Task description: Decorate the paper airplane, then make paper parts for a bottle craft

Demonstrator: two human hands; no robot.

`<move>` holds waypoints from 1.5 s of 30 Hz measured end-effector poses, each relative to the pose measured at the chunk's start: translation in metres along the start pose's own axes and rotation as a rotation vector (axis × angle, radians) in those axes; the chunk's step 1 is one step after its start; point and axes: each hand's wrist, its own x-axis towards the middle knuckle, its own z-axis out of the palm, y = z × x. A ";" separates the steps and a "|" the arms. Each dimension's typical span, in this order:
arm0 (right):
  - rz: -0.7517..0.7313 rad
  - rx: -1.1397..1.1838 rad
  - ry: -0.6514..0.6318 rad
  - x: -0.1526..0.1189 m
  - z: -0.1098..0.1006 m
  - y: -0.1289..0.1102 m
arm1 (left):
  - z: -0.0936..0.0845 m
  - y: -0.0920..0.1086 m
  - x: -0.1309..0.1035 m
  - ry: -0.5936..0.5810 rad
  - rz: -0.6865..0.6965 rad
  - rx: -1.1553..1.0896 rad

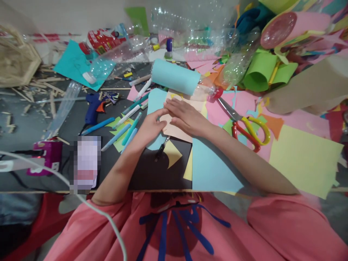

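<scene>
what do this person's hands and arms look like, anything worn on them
Both the left hand and the right hand are bare, with no gloves, and no watch or bracelet shows. The forearms are uncovered below loose, coral-pink sleeves. The shirt matches and carries a print with dark blue streaks.

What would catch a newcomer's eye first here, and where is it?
Probably the left hand and right hand, close together at the peach paper mid-picture. Just beyond them lies a bottle wrapped in light blue, its red cap to the right. Red-and-yellow scissors lie right of the hands.
</scene>
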 end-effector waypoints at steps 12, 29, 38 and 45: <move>0.247 -0.060 0.221 0.000 -0.002 0.038 | -0.010 0.023 -0.018 0.047 -0.082 -0.006; 0.281 0.044 0.350 0.006 -0.001 0.040 | -0.060 0.022 -0.048 0.372 -0.014 0.057; 0.364 0.209 0.502 0.007 0.001 0.049 | -0.077 0.009 -0.052 0.503 -0.017 -0.001; 0.368 0.493 0.506 -0.007 -0.060 0.044 | -0.082 -0.004 -0.047 0.702 -0.004 -0.263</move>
